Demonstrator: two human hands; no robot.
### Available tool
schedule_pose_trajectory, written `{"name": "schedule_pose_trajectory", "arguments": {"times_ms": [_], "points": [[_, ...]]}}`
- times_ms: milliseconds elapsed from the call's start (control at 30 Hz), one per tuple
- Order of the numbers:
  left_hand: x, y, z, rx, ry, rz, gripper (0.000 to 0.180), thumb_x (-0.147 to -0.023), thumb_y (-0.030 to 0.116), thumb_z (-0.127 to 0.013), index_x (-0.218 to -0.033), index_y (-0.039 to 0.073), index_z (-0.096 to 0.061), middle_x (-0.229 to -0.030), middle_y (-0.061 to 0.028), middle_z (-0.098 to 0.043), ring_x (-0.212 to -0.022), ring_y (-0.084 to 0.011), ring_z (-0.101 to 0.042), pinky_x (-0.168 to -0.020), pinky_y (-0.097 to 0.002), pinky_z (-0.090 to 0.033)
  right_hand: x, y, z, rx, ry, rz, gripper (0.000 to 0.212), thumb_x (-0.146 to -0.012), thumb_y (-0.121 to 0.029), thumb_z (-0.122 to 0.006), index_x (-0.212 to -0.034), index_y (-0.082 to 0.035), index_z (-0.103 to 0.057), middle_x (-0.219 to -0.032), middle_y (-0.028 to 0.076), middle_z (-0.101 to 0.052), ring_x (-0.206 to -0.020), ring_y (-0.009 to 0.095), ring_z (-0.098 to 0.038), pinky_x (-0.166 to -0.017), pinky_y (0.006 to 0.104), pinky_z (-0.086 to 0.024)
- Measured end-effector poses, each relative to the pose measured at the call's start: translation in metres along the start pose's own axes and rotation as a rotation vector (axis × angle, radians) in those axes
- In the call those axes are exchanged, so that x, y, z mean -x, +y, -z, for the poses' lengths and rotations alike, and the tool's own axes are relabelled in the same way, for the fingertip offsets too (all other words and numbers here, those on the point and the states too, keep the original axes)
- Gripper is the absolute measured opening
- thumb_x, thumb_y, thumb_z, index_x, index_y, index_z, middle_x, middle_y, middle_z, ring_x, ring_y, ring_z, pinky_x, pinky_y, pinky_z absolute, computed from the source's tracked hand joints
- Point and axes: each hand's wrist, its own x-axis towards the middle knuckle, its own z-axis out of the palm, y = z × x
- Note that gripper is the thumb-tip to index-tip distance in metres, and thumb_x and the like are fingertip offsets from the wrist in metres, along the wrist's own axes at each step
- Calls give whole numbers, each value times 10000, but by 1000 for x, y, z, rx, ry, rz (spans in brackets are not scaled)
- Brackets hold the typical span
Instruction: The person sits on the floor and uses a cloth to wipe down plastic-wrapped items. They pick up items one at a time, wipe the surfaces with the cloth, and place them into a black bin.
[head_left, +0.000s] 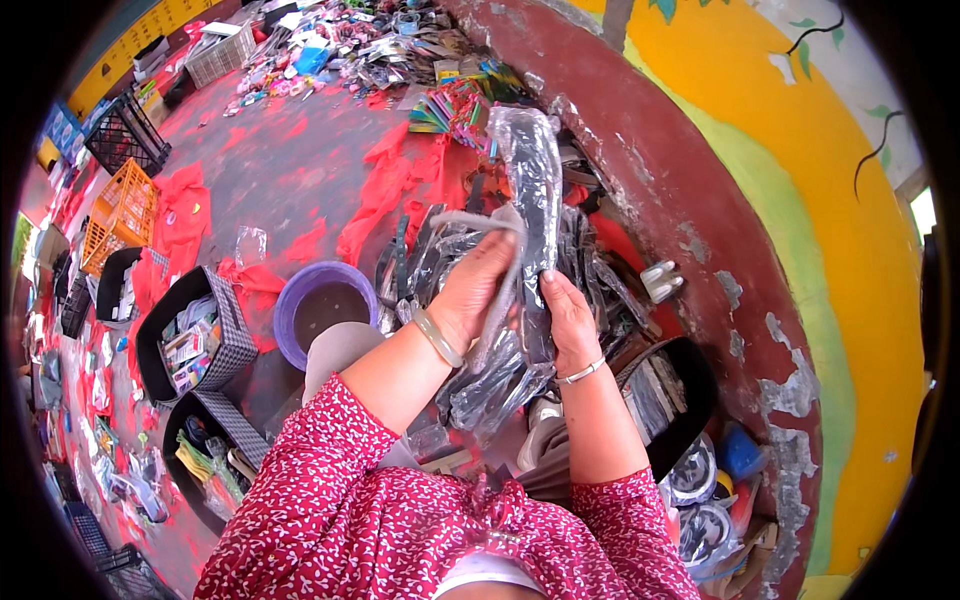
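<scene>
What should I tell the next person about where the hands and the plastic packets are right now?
Left hand: grips a clear plastic sleeve.
Right hand: holds a long dark item in a clear packet, standing upright.
Below the hands: a heap of similar wrapped packets.
Nearby: purple bowl to the left, black basket to the right.
Done: one packet lifted from the heap.
Left: the heap itself remains.

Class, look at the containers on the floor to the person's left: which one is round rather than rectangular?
The purple round plastic tub. It is a circular bowl nearest the left hand; the black checked baskets are rectangular.
</scene>
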Motion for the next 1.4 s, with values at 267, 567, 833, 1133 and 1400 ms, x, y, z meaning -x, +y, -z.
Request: {"name": "schedule_pose_trajectory", "arguments": {"times_ms": [267,567,833,1133,1400], "points": [[3,0,-10,-242,197,-78,256,-790,186,-684,-968,42,-569,-863,-38,-608,-724,-135,-599,-570,-281,-515,3,2,-10,86,-155,2,295,-941,-242,-461,-1075,7,-544,-850,47,-621,-685,110,-590,-614,218,-480],[6,7,-21,-125,270,-352,207,-804,140,-655,-961,37,-569,-846,-46,-603,-710,-158,-592,-648,-320,-504,4,6,-22,-24,-182,-62,346,-894,-232,-532,-1125,24,-500,-846,124,-621,-571,194,-616,-472,286,-521],[12,53,-18,16,370,-423,137,-803,155,-652,-866,56,-582,-702,-53,-591,-604,-168,-591,-543,-326,-509,15,2,-31,26,-327,-305,368,-918,-334,-462,-876,22,-543,-624,141,-597,-457,184,-574,-423,264,-484],[26,90,-17,-13,481,-502,90,-774,119,-655,-793,54,-595,-665,-55,-603,-525,-162,-576,-487,-304,-494,24,6,-40,274,-312,-224,321,-913,-310,-492,-893,8,-535,-659,113,-599,-522,170,-584,-480,264,-476],[24,98,-6,-209,527,-696,248,-854,303,-596,-766,72,-575,-625,-49,-576,-476,-153,-548,-433,-275,-462,28,21,-33,657,-231,-41,220,-909,-222,-522,-946,-10,-565,-712,50,-610,-596,121,-577,-537,259,-453]]}}
